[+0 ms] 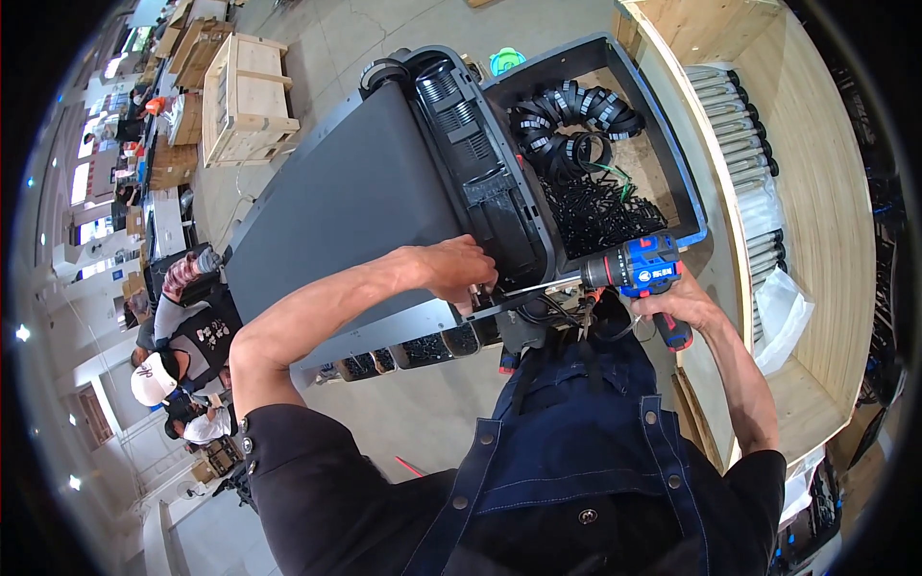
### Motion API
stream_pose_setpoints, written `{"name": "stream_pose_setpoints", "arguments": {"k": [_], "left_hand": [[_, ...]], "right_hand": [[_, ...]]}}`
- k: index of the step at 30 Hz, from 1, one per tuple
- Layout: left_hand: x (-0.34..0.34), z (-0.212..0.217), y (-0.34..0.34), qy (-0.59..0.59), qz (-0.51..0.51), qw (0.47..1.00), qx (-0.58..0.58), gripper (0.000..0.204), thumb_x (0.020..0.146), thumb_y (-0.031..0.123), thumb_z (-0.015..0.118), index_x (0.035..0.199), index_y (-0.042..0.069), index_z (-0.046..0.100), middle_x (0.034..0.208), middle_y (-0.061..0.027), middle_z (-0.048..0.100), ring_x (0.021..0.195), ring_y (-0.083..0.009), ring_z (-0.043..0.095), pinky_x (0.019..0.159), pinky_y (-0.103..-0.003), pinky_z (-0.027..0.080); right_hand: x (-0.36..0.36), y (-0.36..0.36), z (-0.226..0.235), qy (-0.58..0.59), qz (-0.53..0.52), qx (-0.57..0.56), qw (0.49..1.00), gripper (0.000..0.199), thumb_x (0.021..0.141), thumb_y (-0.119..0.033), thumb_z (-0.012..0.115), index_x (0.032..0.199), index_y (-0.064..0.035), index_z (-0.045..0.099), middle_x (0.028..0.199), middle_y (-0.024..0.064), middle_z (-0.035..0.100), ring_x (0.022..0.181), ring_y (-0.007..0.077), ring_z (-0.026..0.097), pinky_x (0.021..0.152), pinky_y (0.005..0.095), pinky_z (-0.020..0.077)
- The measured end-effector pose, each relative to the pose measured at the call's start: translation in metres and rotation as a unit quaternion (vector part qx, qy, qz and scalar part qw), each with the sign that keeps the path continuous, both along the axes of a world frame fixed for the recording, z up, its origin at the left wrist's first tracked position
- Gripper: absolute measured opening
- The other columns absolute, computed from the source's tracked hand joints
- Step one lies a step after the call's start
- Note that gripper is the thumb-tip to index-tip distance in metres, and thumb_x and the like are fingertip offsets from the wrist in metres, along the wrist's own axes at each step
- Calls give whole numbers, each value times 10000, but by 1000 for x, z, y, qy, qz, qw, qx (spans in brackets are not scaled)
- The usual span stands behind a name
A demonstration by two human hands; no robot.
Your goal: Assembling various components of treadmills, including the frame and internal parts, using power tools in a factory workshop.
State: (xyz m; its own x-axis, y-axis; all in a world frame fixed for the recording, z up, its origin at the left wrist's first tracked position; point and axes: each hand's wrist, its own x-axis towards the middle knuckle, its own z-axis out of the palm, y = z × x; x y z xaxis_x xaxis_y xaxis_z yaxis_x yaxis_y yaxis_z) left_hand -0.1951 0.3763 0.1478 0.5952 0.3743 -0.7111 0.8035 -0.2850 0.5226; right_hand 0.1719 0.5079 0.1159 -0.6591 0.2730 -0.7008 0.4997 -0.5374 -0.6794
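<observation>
A blue and black cordless drill (pixel 645 272) is gripped in the right hand (pixel 684 305), the fingers wrapped fully round the red-ended handle below the motor body. Its long thin bit (pixel 540 285) is laid almost level and is pointed left at the near end of a dark grey treadmill frame (pixel 370 182). There the left hand (pixel 459 271) is closed down over a small fitting at the bit's tip — what is pinched under the fingers cannot be made out.

The drill is judged rigid and moderately heavy, with its weight towards the battery end, so it is best taken by the moulded handle, where the grip looks rubbery and not slippery. The bit is slender and is likely to flex or skid if pressed off-axis; steadying near the tip is sensible.

The treadmill itself is judged far too heavy and stiff to be shifted by one hand. Behind it a grey tray (pixel 693 206) of black cables and clips is seen, beside a wooden crate wall (pixel 826 192).
</observation>
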Motion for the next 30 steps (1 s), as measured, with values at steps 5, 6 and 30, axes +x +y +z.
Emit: {"name": "stream_pose_setpoints", "arguments": {"k": [5, 6, 30], "left_hand": [[-2, 2, -5, -36, 32, 998, 33, 364, 737, 206, 837, 1017, 47, 668, 986, -87, 699, 1065, -300, 621, 993, -406, 411], [-1, 3, -5, -41, 51, 997, 30, 366, 735, 188, 837, 1012, 39, 650, 975, -92, 703, 1068, -307, 619, 993, -406, 414], [-2, -10, -166, 187, 641, 595, 447, 530, 947, 339, 682, 1357, 22, 575, 1396, -180, 573, 1306, -368, 510, 1100, -466, 394]], "right_hand": [[-6, 4, 5, 21, 0, 13, 1000, 321, 714, -31, 829, 995, -74, 681, 797, 7, 668, 648, 120, 626, 597, 300, 517], [-9, 4, 5, 19, -6, 3, 1000, 337, 705, -48, 839, 1000, -69, 678, 816, 13, 670, 648, 125, 625, 598, 301, 520], [-24, 37, -14, 56, 82, -67, 993, 487, 723, -84, 866, 1165, -43, 665, 923, 60, 721, 744, 161, 688, 651, 317, 579]]}}
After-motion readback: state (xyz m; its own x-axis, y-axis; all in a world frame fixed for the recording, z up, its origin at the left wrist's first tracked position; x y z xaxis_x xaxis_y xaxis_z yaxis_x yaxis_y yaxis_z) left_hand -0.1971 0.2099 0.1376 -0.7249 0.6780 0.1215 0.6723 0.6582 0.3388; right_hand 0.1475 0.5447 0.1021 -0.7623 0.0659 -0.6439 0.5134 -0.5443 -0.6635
